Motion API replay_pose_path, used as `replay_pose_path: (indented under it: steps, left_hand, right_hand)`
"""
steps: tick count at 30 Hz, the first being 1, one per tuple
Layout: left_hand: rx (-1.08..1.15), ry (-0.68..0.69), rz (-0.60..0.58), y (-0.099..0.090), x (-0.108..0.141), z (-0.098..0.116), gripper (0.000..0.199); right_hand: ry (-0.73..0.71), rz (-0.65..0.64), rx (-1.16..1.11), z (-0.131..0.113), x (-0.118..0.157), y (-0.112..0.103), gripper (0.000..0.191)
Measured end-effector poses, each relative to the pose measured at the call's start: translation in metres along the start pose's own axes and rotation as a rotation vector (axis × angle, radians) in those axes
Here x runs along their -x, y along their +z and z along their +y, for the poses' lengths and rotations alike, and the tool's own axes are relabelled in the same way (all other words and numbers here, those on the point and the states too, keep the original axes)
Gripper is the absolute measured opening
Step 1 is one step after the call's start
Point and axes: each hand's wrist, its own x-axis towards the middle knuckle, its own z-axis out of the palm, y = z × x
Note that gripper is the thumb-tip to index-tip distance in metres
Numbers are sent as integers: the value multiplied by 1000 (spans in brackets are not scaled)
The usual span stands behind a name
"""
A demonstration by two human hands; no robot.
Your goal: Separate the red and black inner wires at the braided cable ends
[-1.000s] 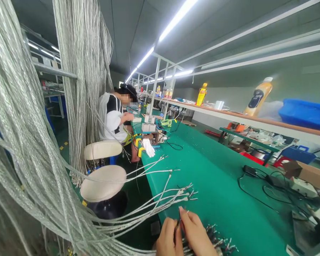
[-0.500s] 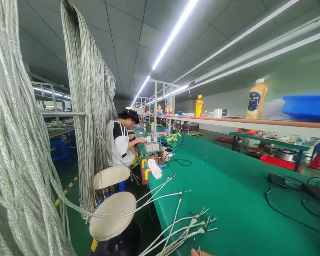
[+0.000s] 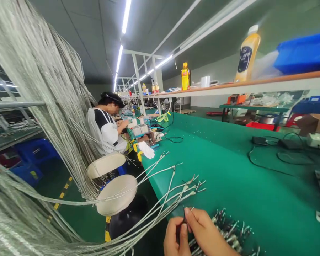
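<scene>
My left hand [image 3: 176, 236] and my right hand [image 3: 204, 227] meet at the lower middle, fingertips pinched together around a thin wire end [image 3: 193, 209]. Fingers cover most of it, along with the cable it belongs to. Just beyond them, several braided cables [image 3: 173, 193] reach over the table edge, their stripped ends [image 3: 200, 186] resting on the green table mat [image 3: 229, 170]. A dense bunch of cable ends [image 3: 233, 229] with bare wires lies beside and partly behind my right hand.
Thick hanks of silvery cable [image 3: 50, 71] hang at the left over a rail. Two cream stool parts [image 3: 117, 195] stand beside the table. A co-worker [image 3: 106, 124] sits further along. A white glove [image 3: 146, 149], black adapters [image 3: 260, 140] and a shelf [image 3: 216, 89] with bottles are ahead.
The view has tilted downward and shifted right. Both hands now show, pinching together, where only some fingertips appeared at the bottom edge. The bunch of cable ends has come into view.
</scene>
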Motion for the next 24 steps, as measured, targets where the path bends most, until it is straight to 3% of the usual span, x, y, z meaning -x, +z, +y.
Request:
replay_pose_path:
  steps: [5, 11, 15, 20, 24]
  left_hand:
    - [27, -37, -109, -1, -3, 15, 40]
    - [-8, 41, -41, 6, -1, 9, 39]
    - [-56, 124, -64, 4, -2, 10, 39]
    - [-188, 28, -109, 6, 0, 16, 43]
    - [-315, 83, -70, 10, 5, 18, 54]
  right_hand:
    - [-12, -22, 116, -3, 0, -2, 51]
    - [-1, -16, 170, 3, -2, -1, 50]
    - [-29, -13, 181, 6, -2, -1, 56]
    - [-123, 43, 254, 4, 0, -6, 53]
    - [-142, 106, 371, 2, 1, -7, 51]
